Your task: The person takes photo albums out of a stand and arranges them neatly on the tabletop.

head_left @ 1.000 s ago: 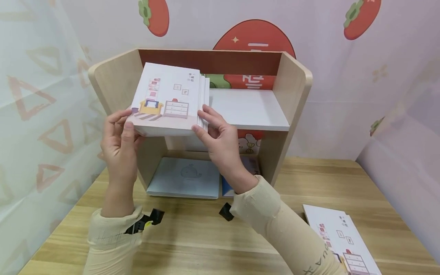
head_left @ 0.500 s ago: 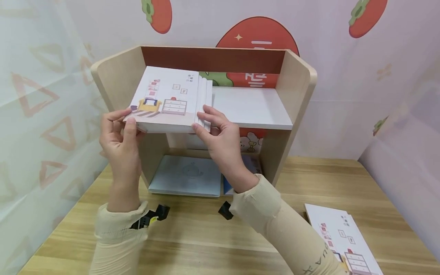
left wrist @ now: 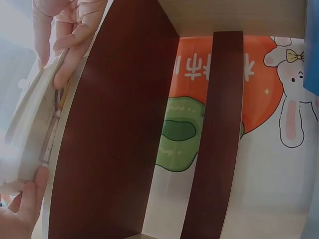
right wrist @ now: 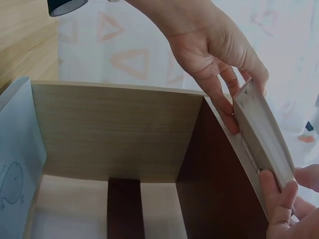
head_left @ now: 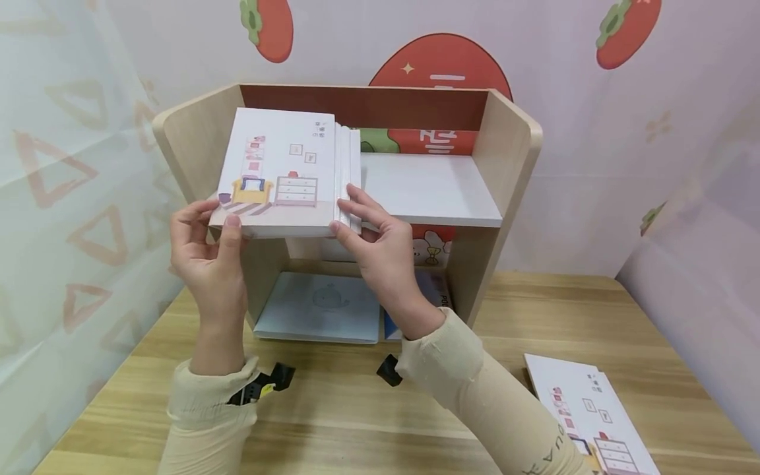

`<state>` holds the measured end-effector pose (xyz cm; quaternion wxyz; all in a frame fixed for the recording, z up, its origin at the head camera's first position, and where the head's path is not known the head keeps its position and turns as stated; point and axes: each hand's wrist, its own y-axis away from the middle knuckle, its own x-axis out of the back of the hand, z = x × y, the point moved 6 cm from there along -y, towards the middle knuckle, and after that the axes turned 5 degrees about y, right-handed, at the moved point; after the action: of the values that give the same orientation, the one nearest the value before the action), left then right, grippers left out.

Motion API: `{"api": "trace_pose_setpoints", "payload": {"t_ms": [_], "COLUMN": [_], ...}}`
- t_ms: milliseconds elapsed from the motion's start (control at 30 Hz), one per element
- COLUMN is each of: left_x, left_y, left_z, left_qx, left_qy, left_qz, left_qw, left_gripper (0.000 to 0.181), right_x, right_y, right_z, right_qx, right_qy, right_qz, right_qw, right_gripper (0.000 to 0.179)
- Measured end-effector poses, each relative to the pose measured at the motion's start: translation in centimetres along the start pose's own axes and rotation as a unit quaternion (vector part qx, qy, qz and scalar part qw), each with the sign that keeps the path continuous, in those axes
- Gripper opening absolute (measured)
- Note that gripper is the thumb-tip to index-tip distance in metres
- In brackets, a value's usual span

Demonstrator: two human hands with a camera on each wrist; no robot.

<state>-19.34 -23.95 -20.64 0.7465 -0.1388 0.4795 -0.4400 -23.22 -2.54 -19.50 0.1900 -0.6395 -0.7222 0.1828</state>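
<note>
A fanned stack of thin white notebooks [head_left: 267,161], its top cover printed with a yellow armchair and a chest of drawers, is held tilted at the upper shelf's left half. My left hand [head_left: 214,244] grips the near left corner, thumb on the cover and other fingers partly behind. On the near right corner, my right hand [head_left: 386,247] pinches the stepped edges between thumb and fingers. The right wrist view shows the stack's thickness [right wrist: 264,134] between both hands, close to the brown shelf board [right wrist: 214,164].
The wooden desk shelf [head_left: 513,132] has a bare white upper board [head_left: 427,188] on the right. Below lie a pale blue whale-print book [head_left: 320,307] and a darker blue book [head_left: 392,323]. More white notebooks [head_left: 594,409] lie on the table [head_left: 552,310], front right.
The top notebook has slid left over the others, so more of their edges show on the right. My left thumb has shifted slightly right on the cover; the right hand stays nearly still.
</note>
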Motion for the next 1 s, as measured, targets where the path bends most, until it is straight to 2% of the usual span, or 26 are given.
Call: {"api": "trace_pose_setpoints", "payload": {"t_ms": [100, 300, 533, 733, 1000], "left_x": [0.0, -0.4, -0.8, -1.3, -1.4], "left_y": [0.0, 0.3, 0.8, 1.1, 1.5], "left_z": [0.0, 0.1, 0.5, 0.9, 1.1], "left_qx": [0.001, 0.005, -0.009, -0.018, -0.022], "left_qy": [0.015, 0.014, 0.017, 0.028, 0.027], "left_qz": [0.015, 0.017, -0.012, -0.043, -0.067], "left_qw": [0.9998, 0.9998, 0.9997, 0.9985, 0.9972], "left_gripper": [0.037, 0.046, 0.053, 0.053, 0.054], "right_x": [0.0, 0.1, 0.4, 0.8, 1.0], "right_y": [0.1, 0.5, 0.9, 1.0, 1.3], "right_z": [0.0, 0.3, 0.2, 0.2, 0.4], "right_qx": [0.008, 0.032, 0.067, 0.048, 0.032], "right_qy": [-0.008, -0.025, -0.053, -0.063, -0.106], "right_qz": [0.003, 0.007, 0.000, -0.001, -0.027], "right_qw": [0.9999, 0.9992, 0.9964, 0.9969, 0.9935], "right_gripper": [0.036, 0.036, 0.037, 0.040, 0.068]}}
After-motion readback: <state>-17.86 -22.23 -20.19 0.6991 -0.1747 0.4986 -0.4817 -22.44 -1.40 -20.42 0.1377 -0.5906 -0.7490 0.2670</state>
